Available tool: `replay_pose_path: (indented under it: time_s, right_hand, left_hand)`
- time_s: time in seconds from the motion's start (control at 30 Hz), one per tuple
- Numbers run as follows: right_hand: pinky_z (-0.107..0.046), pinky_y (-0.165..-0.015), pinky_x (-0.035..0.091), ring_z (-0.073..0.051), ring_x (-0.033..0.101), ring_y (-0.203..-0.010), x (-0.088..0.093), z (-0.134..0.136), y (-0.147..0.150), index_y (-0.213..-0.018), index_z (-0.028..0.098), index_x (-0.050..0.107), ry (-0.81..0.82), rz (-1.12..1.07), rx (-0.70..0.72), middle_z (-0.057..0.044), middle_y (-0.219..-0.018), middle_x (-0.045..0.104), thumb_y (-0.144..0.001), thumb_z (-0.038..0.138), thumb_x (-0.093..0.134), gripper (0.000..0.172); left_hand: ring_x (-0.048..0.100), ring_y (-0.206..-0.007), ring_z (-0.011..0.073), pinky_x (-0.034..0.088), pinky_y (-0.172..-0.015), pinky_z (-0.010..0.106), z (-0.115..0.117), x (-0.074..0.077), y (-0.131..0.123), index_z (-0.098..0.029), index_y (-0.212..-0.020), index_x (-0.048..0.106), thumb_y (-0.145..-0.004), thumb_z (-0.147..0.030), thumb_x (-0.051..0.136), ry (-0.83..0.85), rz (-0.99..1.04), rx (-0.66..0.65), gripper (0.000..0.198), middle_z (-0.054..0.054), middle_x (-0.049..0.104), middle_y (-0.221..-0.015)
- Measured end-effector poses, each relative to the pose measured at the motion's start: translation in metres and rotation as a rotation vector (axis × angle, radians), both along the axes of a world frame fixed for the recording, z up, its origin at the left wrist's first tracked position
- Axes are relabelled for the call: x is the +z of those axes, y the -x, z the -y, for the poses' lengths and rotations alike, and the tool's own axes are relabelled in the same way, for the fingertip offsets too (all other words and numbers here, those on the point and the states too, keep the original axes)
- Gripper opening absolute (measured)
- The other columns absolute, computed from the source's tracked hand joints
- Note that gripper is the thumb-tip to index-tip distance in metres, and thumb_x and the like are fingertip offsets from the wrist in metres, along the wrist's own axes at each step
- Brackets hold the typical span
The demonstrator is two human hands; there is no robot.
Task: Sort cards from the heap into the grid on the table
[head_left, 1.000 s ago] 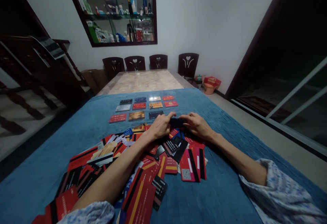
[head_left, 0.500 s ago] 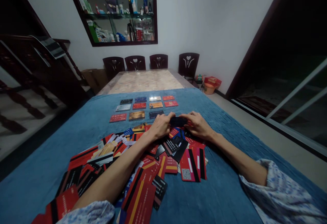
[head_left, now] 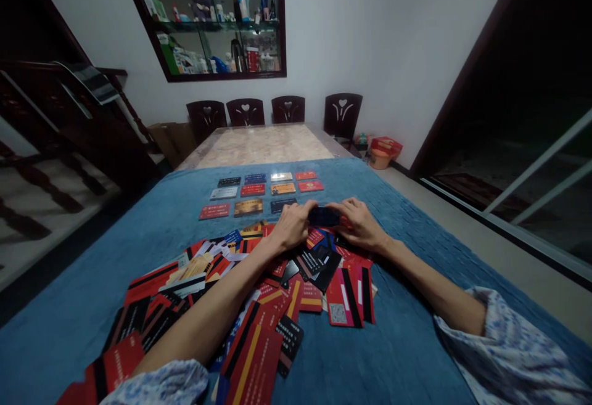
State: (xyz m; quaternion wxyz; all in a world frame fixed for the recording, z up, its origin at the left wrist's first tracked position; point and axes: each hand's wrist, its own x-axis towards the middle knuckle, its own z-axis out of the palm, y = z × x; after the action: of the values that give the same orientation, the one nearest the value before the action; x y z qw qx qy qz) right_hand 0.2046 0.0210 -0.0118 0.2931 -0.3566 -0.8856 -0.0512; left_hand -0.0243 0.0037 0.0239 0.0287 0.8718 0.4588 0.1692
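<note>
My left hand [head_left: 291, 225] and my right hand [head_left: 358, 223] pinch the two ends of a dark card [head_left: 324, 216] and hold it just above the far edge of a loose pile of red, black and blue cards [head_left: 259, 294]. Both forearms reach over that pile. Beyond the hands, several cards lie face up in neat rows [head_left: 261, 192] on the blue cloth [head_left: 407, 343]; the nearest row ends with a dark card [head_left: 280, 205] just left of my left hand.
The blue cloth covers the near part of a long table [head_left: 263, 145] with a bare marbled top farther on. Several dark chairs [head_left: 287, 109] stand at its far end. A wall cabinet [head_left: 213, 23] holds bottles. A red basin [head_left: 383, 149] sits on the floor at the right.
Both hands have lifted the dark card slightly and carried it a little farther from me, toward the rows. The pile and the rows have not moved.
</note>
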Motion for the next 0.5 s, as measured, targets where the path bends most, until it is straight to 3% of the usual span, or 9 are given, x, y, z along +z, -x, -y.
replay_pose_path:
  time_s: [0.5]
  right_hand:
    - [-0.044,-0.083,0.04,-0.031,0.048,-0.1,-0.0027,-0.0013,-0.0002,-0.134,0.02,0.05,-0.104,0.037,-0.036,-0.014,-0.104,0.061,-0.086,0.033,0.057,0.05]
  left_hand:
    - [0.055,-0.103,0.0274,0.04,-0.089,0.042,-0.0003,-0.0038,0.0005,-0.017,-0.131,0.046,-0.079,-0.01,0.045,-0.033,-0.012,-0.007,0.053,0.012,0.063,-0.114]
